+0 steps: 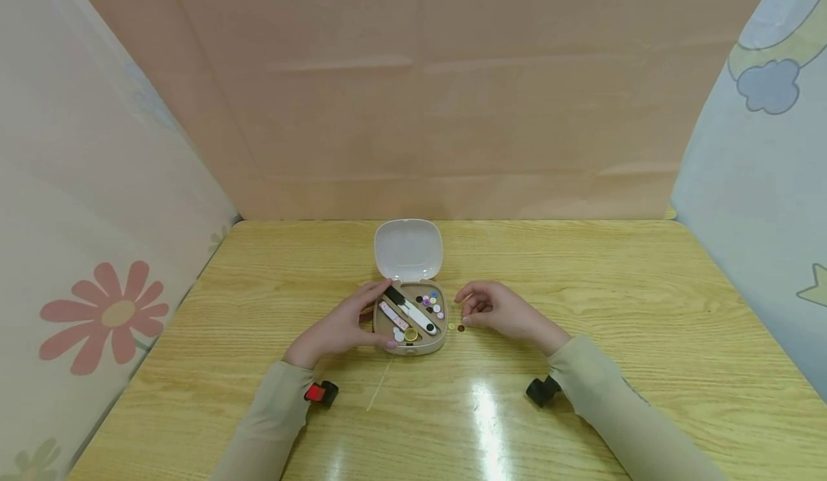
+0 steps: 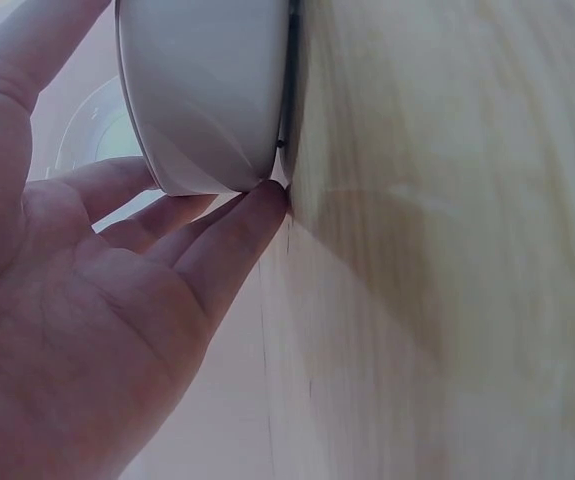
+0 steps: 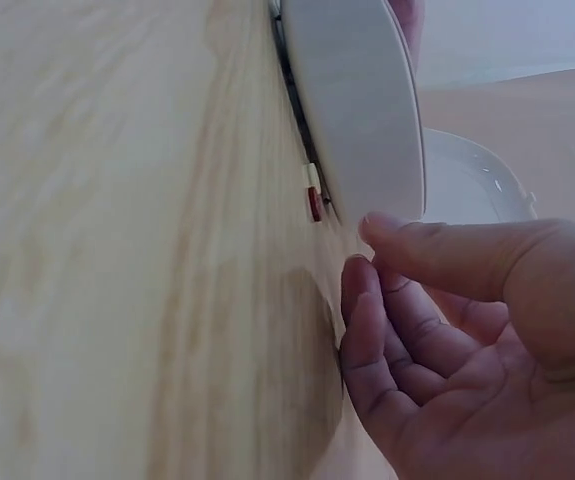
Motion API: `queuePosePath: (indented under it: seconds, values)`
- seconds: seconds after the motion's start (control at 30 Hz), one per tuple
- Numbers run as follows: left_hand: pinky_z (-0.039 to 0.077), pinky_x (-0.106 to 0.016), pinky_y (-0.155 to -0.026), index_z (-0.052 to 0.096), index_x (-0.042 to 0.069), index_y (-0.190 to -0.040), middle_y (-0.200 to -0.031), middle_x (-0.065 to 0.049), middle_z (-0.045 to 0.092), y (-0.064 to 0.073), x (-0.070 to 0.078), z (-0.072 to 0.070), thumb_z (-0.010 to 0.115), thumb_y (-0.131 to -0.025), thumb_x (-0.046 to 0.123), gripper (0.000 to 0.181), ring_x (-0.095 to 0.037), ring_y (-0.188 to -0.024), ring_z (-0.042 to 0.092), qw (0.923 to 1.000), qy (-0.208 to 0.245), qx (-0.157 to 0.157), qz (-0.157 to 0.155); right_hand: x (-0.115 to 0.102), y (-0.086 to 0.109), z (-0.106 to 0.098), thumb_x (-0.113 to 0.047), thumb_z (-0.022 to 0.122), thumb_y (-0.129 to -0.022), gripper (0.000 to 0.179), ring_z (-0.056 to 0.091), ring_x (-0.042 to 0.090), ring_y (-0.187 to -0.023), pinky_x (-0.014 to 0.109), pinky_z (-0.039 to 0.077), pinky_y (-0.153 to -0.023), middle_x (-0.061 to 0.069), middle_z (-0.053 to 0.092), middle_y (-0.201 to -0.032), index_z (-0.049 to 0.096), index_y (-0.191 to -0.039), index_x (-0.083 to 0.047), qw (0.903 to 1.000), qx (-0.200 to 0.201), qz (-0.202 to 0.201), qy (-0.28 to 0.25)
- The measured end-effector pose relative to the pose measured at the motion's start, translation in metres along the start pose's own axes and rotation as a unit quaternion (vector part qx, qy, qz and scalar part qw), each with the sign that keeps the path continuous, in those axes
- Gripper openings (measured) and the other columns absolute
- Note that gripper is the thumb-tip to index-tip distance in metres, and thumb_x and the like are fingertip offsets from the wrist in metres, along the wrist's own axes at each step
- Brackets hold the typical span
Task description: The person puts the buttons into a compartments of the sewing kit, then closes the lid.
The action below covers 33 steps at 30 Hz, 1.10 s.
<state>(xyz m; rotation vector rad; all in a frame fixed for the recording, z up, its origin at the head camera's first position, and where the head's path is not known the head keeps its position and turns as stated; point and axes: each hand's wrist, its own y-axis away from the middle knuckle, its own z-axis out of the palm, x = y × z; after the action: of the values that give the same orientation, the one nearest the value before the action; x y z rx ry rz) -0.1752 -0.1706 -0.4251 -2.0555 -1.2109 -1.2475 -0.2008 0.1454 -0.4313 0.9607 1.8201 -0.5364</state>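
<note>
An open sewing box with a raised white lid stands on the table. My left hand grips its left side, thumb at the front and fingers towards the back; the left wrist view shows fingertips against the box's wall. Inside lie white-handled snips, a pink patterned strip, a gold ring-shaped item and several small buttons. Right of the box lie a yellow button and a dark red button. My right hand hovers beside them, fingers loosely bent, nothing visible between them.
A thin pale line, perhaps thread, runs on the wood table in front of the box. Beige sheeting hangs behind, and patterned cloth walls stand at both sides. Black wrist devices sit under the sleeves.
</note>
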Motion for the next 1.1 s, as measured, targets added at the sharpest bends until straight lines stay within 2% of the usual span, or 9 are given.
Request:
queuePosePath:
  seconds: [0.13, 0.3, 0.57, 0.77, 1.1]
  values:
    - [0.035, -0.042, -0.107, 0.025, 0.019, -0.152, -0.154, -0.003, 0.023, 0.001, 0.001, 0.000, 0.086, -0.070, 0.026, 0.103, -0.024, -0.137, 0.029, 1.0000, -0.001, 0.000, -0.003, 0.000, 0.001, -0.001, 0.003, 0.068, -0.085, 0.029, 0.062, 0.024, -0.081, 0.029, 0.054, -0.071, 0.010, 0.065, -0.088, 0.060, -0.112, 0.003, 0.9999, 0.002, -0.006, -0.015]
    - [0.032, -0.045, -0.109, 0.024, 0.013, -0.152, -0.154, -0.008, 0.021, 0.002, 0.007, 0.001, 0.086, -0.071, 0.018, 0.102, -0.027, -0.138, 0.027, 1.0000, 0.002, 0.000, -0.007, 0.001, 0.003, -0.002, 0.001, 0.069, -0.085, 0.031, 0.064, 0.024, -0.083, 0.032, 0.055, -0.072, 0.010, 0.064, -0.089, 0.059, -0.114, 0.003, 0.9995, 0.009, -0.001, -0.031]
    - [0.031, -0.050, -0.108, 0.024, 0.001, -0.150, -0.153, -0.017, 0.021, 0.011, 0.037, -0.003, 0.084, -0.074, 0.012, 0.098, -0.034, -0.137, 0.027, 0.9998, 0.018, -0.007, -0.004, -0.006, 0.006, -0.006, 0.000, 0.070, -0.085, 0.035, 0.064, 0.031, -0.083, 0.033, 0.055, -0.065, 0.015, 0.063, -0.094, 0.057, -0.117, 0.005, 0.9984, 0.016, -0.012, -0.052]
    - [0.031, -0.049, -0.108, 0.024, 0.002, -0.150, -0.153, -0.016, 0.022, 0.012, 0.039, -0.003, 0.084, -0.074, 0.013, 0.098, -0.033, -0.137, 0.027, 0.9998, 0.016, -0.005, -0.004, -0.011, 0.007, -0.008, 0.000, 0.067, -0.087, 0.036, 0.065, 0.031, -0.090, 0.036, 0.055, -0.072, 0.022, 0.064, -0.106, 0.054, -0.120, 0.007, 0.9978, 0.018, -0.009, -0.064]
    - [0.030, -0.048, -0.109, 0.024, 0.003, -0.151, -0.154, -0.015, 0.021, 0.011, 0.039, -0.002, 0.084, -0.074, 0.012, 0.098, -0.031, -0.138, 0.026, 0.9997, 0.022, -0.007, -0.011, -0.016, 0.007, -0.011, 0.004, 0.064, -0.089, 0.036, 0.064, 0.039, -0.095, 0.034, 0.056, -0.080, 0.028, 0.064, -0.104, 0.051, -0.121, 0.013, 0.9927, 0.013, 0.004, -0.120]
